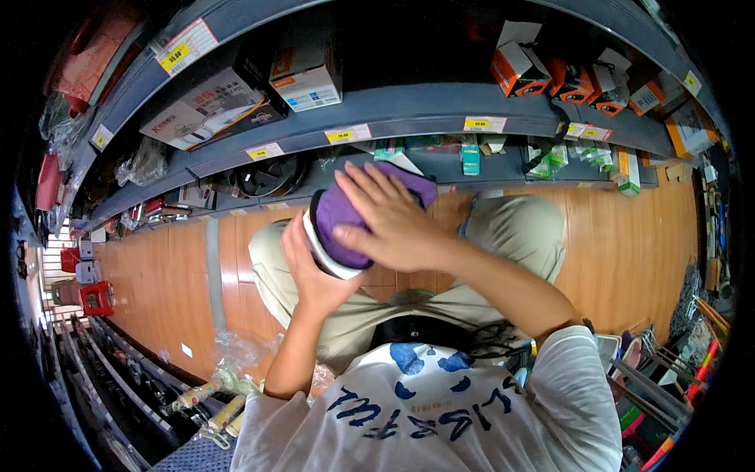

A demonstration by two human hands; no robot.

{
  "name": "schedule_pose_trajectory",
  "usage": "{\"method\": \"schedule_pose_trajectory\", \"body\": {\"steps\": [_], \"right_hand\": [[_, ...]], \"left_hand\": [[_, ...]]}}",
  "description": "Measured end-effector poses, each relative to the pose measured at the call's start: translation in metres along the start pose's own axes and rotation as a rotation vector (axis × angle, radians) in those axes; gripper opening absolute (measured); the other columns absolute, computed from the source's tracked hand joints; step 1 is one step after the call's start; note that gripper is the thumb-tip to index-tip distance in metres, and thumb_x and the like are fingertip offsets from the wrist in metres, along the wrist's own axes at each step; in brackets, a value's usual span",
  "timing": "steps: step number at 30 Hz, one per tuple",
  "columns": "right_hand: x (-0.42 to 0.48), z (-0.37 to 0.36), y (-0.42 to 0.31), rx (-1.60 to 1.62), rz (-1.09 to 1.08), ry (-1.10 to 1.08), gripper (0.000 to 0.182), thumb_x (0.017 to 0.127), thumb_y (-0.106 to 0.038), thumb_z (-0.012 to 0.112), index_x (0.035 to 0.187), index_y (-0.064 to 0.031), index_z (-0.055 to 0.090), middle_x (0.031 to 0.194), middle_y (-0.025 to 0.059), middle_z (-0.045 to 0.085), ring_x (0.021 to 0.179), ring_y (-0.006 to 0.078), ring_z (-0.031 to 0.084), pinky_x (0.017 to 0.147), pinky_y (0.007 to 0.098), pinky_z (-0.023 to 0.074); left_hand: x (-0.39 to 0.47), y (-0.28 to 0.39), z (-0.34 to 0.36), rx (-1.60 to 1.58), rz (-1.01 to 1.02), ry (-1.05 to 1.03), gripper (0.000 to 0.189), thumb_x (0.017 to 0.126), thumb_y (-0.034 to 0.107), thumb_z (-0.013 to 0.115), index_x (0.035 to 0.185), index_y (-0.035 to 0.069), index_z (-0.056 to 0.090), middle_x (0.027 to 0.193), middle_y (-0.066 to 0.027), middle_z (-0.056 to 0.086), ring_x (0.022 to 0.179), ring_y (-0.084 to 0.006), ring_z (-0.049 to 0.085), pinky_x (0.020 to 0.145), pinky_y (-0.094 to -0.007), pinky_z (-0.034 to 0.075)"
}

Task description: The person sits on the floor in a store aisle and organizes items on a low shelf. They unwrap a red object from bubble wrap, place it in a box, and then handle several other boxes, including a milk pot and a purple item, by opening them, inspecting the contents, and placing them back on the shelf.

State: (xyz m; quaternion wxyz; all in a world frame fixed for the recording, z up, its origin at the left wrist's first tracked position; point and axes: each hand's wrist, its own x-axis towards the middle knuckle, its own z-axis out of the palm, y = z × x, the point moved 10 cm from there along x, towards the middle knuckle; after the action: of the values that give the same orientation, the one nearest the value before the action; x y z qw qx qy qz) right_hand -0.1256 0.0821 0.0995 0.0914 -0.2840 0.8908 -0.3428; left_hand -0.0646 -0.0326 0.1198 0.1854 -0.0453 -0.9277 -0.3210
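My left hand point(312, 271) grips a white object point(338, 268) from its lower left side, above my left thigh. A purple cloth point(345, 218) with dark edging covers most of the object, so its kind cannot be told; it may be a small box. Over the cloth lies my right hand point(386, 221), pressing it against the object with fingers stretched and thumb spread. Part of the cloth extends beyond the fingertips towards the shelf.
Grey metal shelving point(413, 112) with price tags stands before me. It bears a pot box point(203, 109), a white carton point(307, 76) and several orange boxes point(519, 68). Plastic wrapping point(236, 354) lies on the wooden floor point(159, 277) at left. Red stools point(97, 298) stand farther off.
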Motion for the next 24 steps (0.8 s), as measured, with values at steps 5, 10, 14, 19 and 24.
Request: {"method": "schedule_pose_trajectory", "body": {"steps": [5, 10, 14, 19, 24], "right_hand": [[0.009, -0.008, 0.117, 0.357, 0.406, 0.015, 0.076, 0.092, -0.054, 0.044, 0.146, -0.0032, 0.027, 0.146, 0.0249, 0.033, 0.137, 0.0338, 0.033, 0.110, 0.0354, 0.0271], [-0.004, -0.019, 0.179, 0.915, 0.448, 0.357, 0.031, 0.098, -0.022, 0.048, 0.112, 0.0018, 0.060, 0.102, 0.0027, 0.064, 0.091, 0.0101, 0.058, 0.086, 0.0239, 0.0435], [-0.015, -0.062, 0.159, 1.396, 0.403, 0.663, 0.026, 0.096, -0.020, 0.051, 0.112, -0.0022, 0.061, 0.104, 0.0030, 0.064, 0.092, 0.0116, 0.060, 0.087, 0.0264, 0.0460], [-0.025, -0.067, 0.088, 1.915, 0.050, 0.293, 0.031, 0.094, -0.015, 0.052, 0.122, -0.0029, 0.056, 0.119, 0.0069, 0.061, 0.107, 0.0171, 0.058, 0.097, 0.0322, 0.0436], [-0.019, -0.028, -0.062, 0.252, -0.434, 0.046, 0.050, 0.092, -0.027, 0.054, 0.136, -0.0033, 0.045, 0.140, 0.0203, 0.044, 0.133, 0.0338, 0.038, 0.112, 0.0446, 0.0261]], "left_hand": [[-0.023, -0.013, -0.021, -0.120, -0.039, 0.075, 0.115, 0.051, 0.020, 0.084, 0.143, -0.002, 0.018, 0.133, -0.0167, 0.036, 0.124, -0.0294, 0.039, 0.106, -0.0420, 0.030], [-0.031, -0.016, -0.036, -0.334, -0.040, 0.104, 0.115, 0.055, 0.020, 0.083, 0.143, -0.003, 0.012, 0.132, -0.0181, 0.035, 0.122, -0.0288, 0.040, 0.104, -0.0414, 0.031], [-0.032, -0.019, -0.041, -0.349, -0.046, 0.138, 0.116, 0.056, 0.019, 0.085, 0.142, -0.003, 0.010, 0.130, -0.0184, 0.035, 0.119, -0.0283, 0.041, 0.102, -0.0409, 0.032], [-0.029, -0.026, -0.037, -0.157, -0.056, 0.130, 0.114, 0.053, 0.026, 0.086, 0.141, -0.002, 0.019, 0.128, -0.0199, 0.037, 0.121, -0.0334, 0.039, 0.102, -0.0442, 0.031], [-0.011, -0.017, -0.010, -0.096, -0.069, 0.060, 0.107, 0.055, 0.029, 0.083, 0.139, -0.002, 0.024, 0.128, -0.0223, 0.039, 0.118, -0.0389, 0.040, 0.103, -0.0456, 0.031]]}}
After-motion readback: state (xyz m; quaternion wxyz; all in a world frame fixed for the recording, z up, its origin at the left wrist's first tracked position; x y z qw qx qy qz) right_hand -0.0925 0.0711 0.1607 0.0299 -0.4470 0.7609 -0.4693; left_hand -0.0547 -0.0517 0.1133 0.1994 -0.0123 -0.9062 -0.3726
